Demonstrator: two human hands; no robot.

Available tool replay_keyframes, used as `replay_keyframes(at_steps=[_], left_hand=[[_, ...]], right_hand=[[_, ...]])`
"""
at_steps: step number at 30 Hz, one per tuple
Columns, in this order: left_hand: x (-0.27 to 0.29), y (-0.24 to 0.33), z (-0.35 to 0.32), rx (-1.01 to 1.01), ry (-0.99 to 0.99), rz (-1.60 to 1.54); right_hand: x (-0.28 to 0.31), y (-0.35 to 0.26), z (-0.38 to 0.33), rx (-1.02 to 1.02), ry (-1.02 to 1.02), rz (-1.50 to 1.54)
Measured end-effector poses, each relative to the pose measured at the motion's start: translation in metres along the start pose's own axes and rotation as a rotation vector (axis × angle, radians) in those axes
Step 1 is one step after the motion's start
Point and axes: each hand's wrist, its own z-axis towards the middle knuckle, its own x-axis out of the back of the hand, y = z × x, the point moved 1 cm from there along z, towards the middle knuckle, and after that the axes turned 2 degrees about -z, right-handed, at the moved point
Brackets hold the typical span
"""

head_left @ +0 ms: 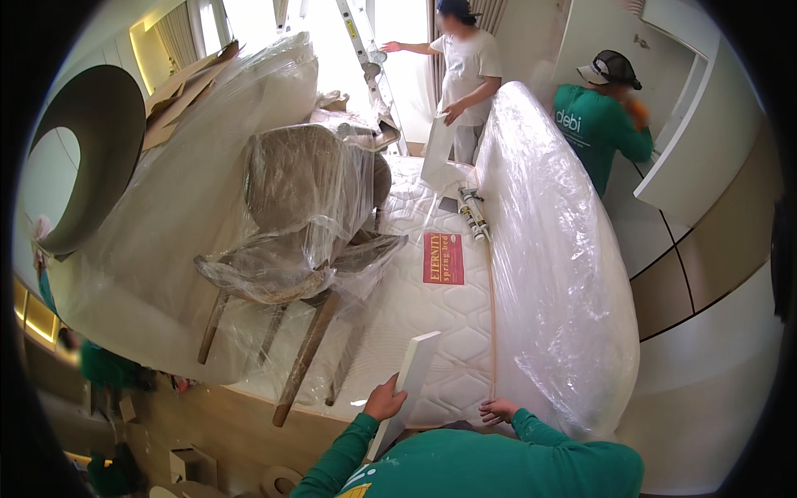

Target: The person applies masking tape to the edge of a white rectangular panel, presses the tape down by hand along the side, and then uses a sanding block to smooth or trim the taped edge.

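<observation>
My left hand (384,400) is closed around the edge of a narrow white board (418,361), which stands tilted at the near edge of the quilted white mattress (390,332). To its right, my right hand (499,411) hovers by the mattress's near edge with loosely bent fingers and nothing visible in them. Close beyond that hand, a thin orange-brown strip (491,332) runs along the mattress. A tall, plastic-wrapped pale panel (556,266) leans on the right. A red label (443,259) and two caulking guns (473,214) lie farther up the mattress.
A plastic-wrapped chair (292,183) rests on the mattress at left, legs toward me. Behind it are another wrapped panel (207,178) and cardboard (187,91). A person in white (469,66) holds a white panel (437,153) near a ladder (359,41); another in green (585,124) works at right.
</observation>
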Motion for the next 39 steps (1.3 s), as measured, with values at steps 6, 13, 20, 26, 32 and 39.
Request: replay_keyframes(at_steps=[6,13,20,26,32,39], left_hand=[[-0.038,-0.002,0.008,0.033,-0.022,0.016],[-0.072,-0.013,0.009,0.054,-0.031,-0.005],[-0.062,-0.007,0.002,0.083,-0.017,0.003],[-0.026,-0.003,-0.010,0.111,0.061,-0.074],[-0.005,-0.011,-0.027,0.107,0.183,-0.215],[0.006,-0.005,-0.060,0.150,0.321,-0.316]], right_hand=[[0.015,-0.009,-0.011,0.036,0.074,0.009],[0.017,-0.030,-0.014,0.038,0.078,-0.148],[0.040,-0.122,0.003,0.261,0.131,-0.133],[0.055,-0.312,-0.025,0.597,0.323,-0.207],[0.067,-0.451,-0.075,1.001,0.289,-0.140],[0.062,-0.534,-0.092,1.075,0.287,0.048]])
